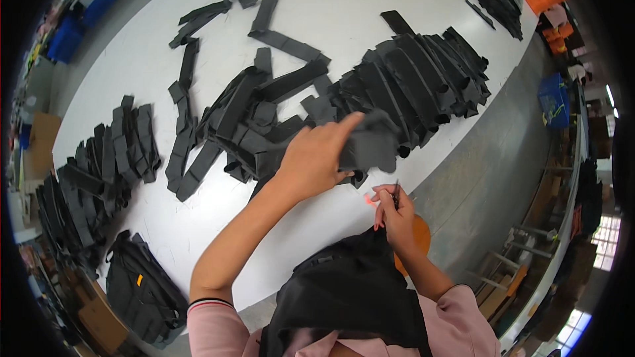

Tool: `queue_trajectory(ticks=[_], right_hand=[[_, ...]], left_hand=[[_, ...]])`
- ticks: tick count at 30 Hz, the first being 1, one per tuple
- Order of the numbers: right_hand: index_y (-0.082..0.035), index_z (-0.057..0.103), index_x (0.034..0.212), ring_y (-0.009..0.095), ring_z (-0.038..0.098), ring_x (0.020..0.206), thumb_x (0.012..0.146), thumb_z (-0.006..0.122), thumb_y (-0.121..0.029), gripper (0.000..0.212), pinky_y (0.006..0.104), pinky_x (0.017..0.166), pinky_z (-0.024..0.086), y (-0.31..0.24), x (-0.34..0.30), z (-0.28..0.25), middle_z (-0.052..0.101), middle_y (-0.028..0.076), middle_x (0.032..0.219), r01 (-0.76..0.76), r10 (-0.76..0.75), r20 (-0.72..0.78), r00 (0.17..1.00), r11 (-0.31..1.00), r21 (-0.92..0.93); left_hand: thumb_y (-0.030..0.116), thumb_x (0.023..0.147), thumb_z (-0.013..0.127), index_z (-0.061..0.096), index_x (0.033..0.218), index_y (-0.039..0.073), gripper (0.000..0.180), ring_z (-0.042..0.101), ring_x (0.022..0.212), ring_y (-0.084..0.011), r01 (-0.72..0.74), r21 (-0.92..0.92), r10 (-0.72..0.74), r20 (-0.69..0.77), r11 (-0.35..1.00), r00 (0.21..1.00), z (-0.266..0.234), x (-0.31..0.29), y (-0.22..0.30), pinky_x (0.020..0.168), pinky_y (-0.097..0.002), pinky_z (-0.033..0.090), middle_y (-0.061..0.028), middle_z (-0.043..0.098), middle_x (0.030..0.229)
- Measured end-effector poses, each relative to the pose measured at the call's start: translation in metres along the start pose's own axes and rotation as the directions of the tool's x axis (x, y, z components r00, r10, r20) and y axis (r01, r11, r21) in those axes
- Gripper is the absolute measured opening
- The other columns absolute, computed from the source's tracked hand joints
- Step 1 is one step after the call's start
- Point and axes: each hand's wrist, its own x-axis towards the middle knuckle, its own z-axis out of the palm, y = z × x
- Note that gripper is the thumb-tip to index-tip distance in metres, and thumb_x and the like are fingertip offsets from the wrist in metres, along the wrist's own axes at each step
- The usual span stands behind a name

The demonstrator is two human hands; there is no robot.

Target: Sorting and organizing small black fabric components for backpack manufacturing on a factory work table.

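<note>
My left hand (314, 158) is closed on a black fabric piece (374, 145), held over the near side of the white table; the piece is blurred by motion. Lower and to the right, near the table edge, my right hand (398, 218) is closed around small dark thread snips (397, 193), whose tips point up. A small pinkish-red bit (369, 198) shows beside its fingers; I cannot make out what it is. Beyond my left hand lies a loose tangle of black fabric strips (245, 109). To its right, black folded fabric pieces (410, 82) lie in an overlapping row.
More black strips (99, 172) are heaped at the table's left, with a black backpack (145, 287) below them. The white table (218, 238) ends at my waist. At the far right corner sits another dark pile (493, 0). An orange round seat (421, 241) stands by my right arm.
</note>
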Motion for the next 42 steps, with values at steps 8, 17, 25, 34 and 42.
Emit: queue_trajectory(ticks=[8,17,25,34,42], right_hand=[[-0.001,0.057,0.096,0.004,0.042,0.048,0.092,0.049,-0.013,0.015,0.0174,0.045,0.031,0.027,-0.015,-0.031,0.055,0.002,0.075,0.014,-0.006,-0.154,0.988,0.999,0.049],[-0.001,0.06,0.093,0.002,0.04,0.051,0.09,0.049,-0.007,0.013,0.0177,0.046,0.032,0.008,-0.012,0.007,0.048,-0.003,0.061,0.14,-0.124,0.106,0.987,0.976,-0.166],[-0.001,0.059,0.099,0.004,0.042,0.051,0.091,0.049,-0.01,0.015,0.018,0.048,0.034,0.003,0.014,0.094,0.049,0.0,0.064,0.015,0.076,0.474,0.877,0.983,-0.185],[-0.009,0.036,0.131,0.03,0.056,0.093,0.074,0.07,-0.012,0.067,0.0359,0.069,0.05,0.052,0.061,0.189,0.039,0.013,0.122,0.614,-0.282,0.577,0.767,0.585,-0.53],[-0.007,0.053,0.114,0.027,0.058,0.09,0.078,0.065,-0.012,0.038,0.0348,0.068,0.049,0.072,0.144,0.21,0.045,0.009,0.12,0.682,-0.463,0.501,0.731,0.486,-0.547]], left_hand=[[0.048,0.042,0.081,0.031,0.138,0.034,0.109,0.014,0.136,-0.0295,-0.514,0.687,0.266,0.442,0.514,0.856,0.075,0.063,-0.06,0.104,-0.0612,0.014,-0.0079,0.014,0.149],[0.018,0.06,0.076,0.036,0.134,0.015,0.084,0.013,0.137,-0.0328,-0.379,0.349,0.375,0.083,0.857,0.923,0.035,-0.007,-0.041,0.106,-0.0571,0.013,-0.0154,0.017,0.147],[0.003,0.062,0.068,0.046,0.118,0.003,0.061,0.035,0.12,-0.0357,0.48,0.315,-0.115,-0.729,0.819,0.675,-0.077,-0.135,-0.211,0.099,-0.0459,0.028,-0.0193,0.04,0.127],[0.027,0.057,0.08,0.037,0.127,0.0,0.087,0.038,0.122,-0.0348,0.758,0.293,-0.658,-0.377,0.583,0.652,-0.124,-0.065,-0.269,0.091,-0.0439,0.042,-0.019,0.037,0.131],[0.014,0.059,0.079,0.048,0.118,-0.003,0.068,0.058,0.098,-0.0213,0.416,-0.658,-0.573,-0.028,0.627,0.819,-0.15,-0.09,-0.26,0.089,-0.0297,0.042,-0.012,0.06,0.107]])
